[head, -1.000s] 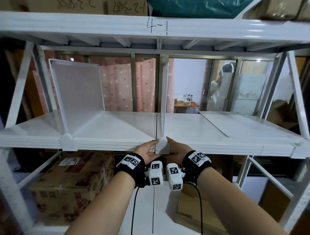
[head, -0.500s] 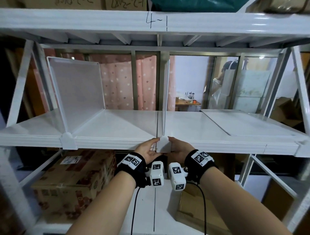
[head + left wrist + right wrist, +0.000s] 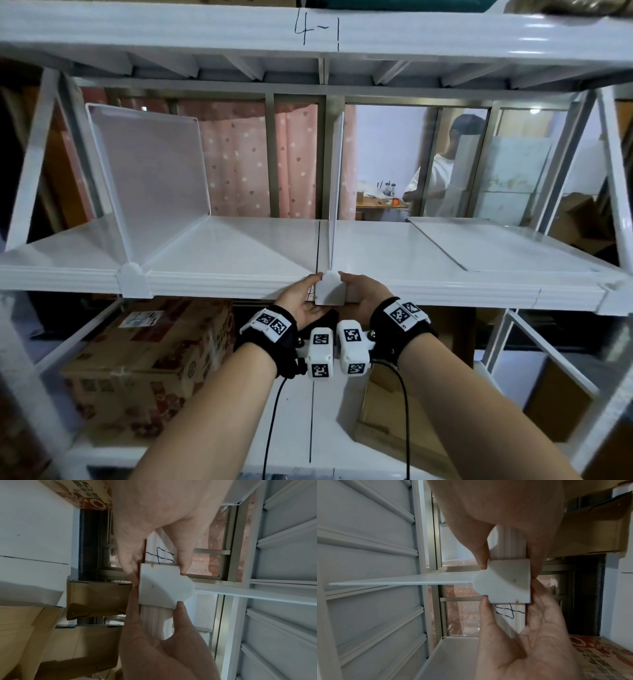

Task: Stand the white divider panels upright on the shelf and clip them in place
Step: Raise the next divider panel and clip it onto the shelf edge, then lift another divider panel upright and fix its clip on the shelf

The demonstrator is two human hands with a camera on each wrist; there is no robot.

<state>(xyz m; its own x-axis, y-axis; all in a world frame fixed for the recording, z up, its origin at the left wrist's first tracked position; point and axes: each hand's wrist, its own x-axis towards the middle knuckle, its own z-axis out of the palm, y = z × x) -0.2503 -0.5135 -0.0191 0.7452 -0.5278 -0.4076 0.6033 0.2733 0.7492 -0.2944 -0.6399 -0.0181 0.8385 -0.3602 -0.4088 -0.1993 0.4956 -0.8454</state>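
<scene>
A white divider panel (image 3: 335,192) stands upright and edge-on at the middle of the shelf (image 3: 239,246). At its foot, a white clip (image 3: 329,289) sits over the shelf's front edge. My left hand (image 3: 303,298) pinches the clip from the left, and my right hand (image 3: 361,293) pinches it from the right. The wrist views show the clip (image 3: 163,586) (image 3: 505,585) between thumb and fingers of both hands, with the panel (image 3: 402,581) running away from it. Another panel (image 3: 150,178) stands clipped at the left. A third panel (image 3: 496,246) lies flat at the right.
The upper shelf beam (image 3: 308,31), marked 4-1, hangs overhead. Diagonal braces (image 3: 613,171) flank both ends. Cardboard boxes (image 3: 147,370) sit on the level below. Behind the rack, a person (image 3: 442,164) stands by a table.
Both hands stay on the middle clip and the panel stays upright. The view has shifted slightly, and the person behind the rack has come further into sight.
</scene>
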